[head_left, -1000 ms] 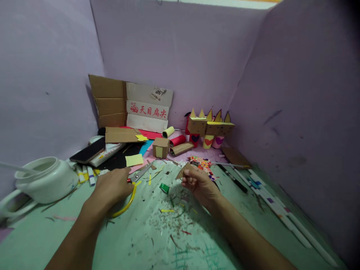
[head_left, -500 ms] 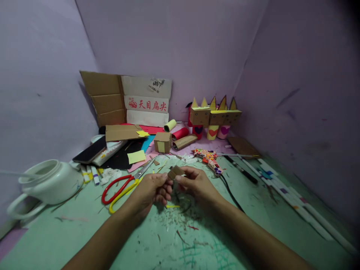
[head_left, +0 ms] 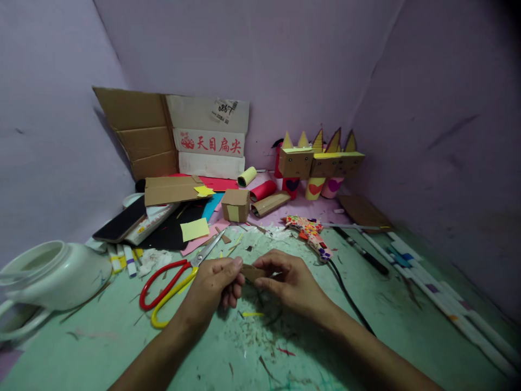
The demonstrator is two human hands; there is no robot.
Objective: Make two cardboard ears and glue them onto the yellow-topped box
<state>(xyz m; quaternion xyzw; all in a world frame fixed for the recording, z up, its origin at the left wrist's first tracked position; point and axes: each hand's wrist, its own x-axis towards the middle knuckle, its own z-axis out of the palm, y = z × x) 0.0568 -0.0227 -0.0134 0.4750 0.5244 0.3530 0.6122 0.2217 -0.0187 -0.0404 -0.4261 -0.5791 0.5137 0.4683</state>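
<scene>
The left hand (head_left: 215, 282) and the right hand (head_left: 287, 277) are both gripping the small cardboard piece (head_left: 251, 272) between thumbs and fingers, and the fingers are hiding part of it. Just left of the left hand, the scissors (head_left: 198, 258) are lying with their blades slightly open, crowding that side. Farther left, the markers (head_left: 130, 260) and the white pot (head_left: 69, 277) are resting on the table (head_left: 122, 347). Beyond the left hand, the yellow note (head_left: 194, 229) is lying near the phone (head_left: 122, 220), and the carton (head_left: 211, 141) is standing against the wall. Ahead of both hands, the box (head_left: 236, 205) is sitting beside the red tube (head_left: 262, 190) and the brown tube (head_left: 271, 203). Beyond the right hand, the glue gun (head_left: 311, 233) is lying, its cord (head_left: 350, 298) running past the right forearm, and the figures (head_left: 297, 163) are standing farther back. Scraps (head_left: 252, 314) are littering the space below the hands.

Compared with a second ago, the left hand is now holding the piece instead of covering the scissors' handles. Since the last frame, the piece is showing a narrower face.
</scene>
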